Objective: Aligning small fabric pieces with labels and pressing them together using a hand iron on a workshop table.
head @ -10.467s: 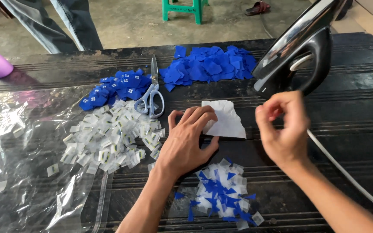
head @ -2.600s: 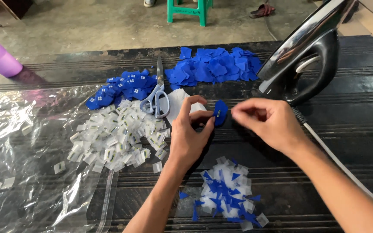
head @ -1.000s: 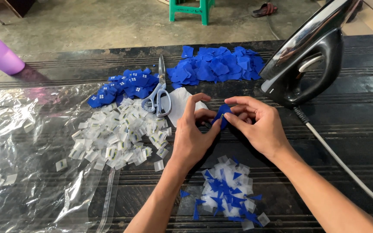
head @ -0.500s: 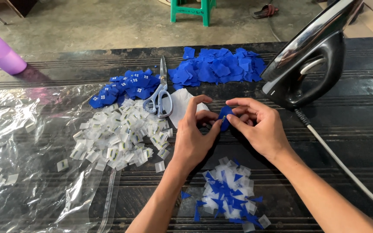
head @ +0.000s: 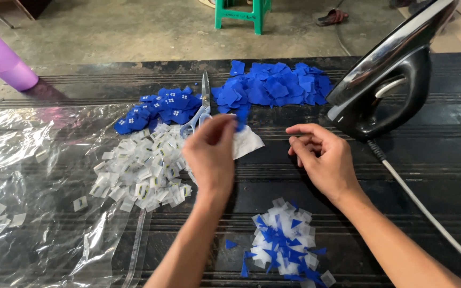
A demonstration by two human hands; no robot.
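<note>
Blue-and-white scraps point(head: 286, 242) lie heaped nearest, below both hands. Left hand point(head: 211, 154) pinches a white fabric piece point(head: 247, 143); right hand point(head: 324, 160) hovers loosely curled, holding nothing. Beyond them lie scissors point(head: 201, 109), blue patches point(head: 273, 88) and an iron point(head: 388, 80) on the counter point(head: 444, 176).

An iron point(head: 385, 85) stands upright on the black worktop point(head: 444, 176); a purple cup point(head: 1, 58) and green stool point(head: 241, 12) sit beyond.

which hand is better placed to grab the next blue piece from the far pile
Left, likely. The left hand is raised just below the far blue pile, fingers by its near edge; the right hand sits lower, curled, nearer the iron.
</note>
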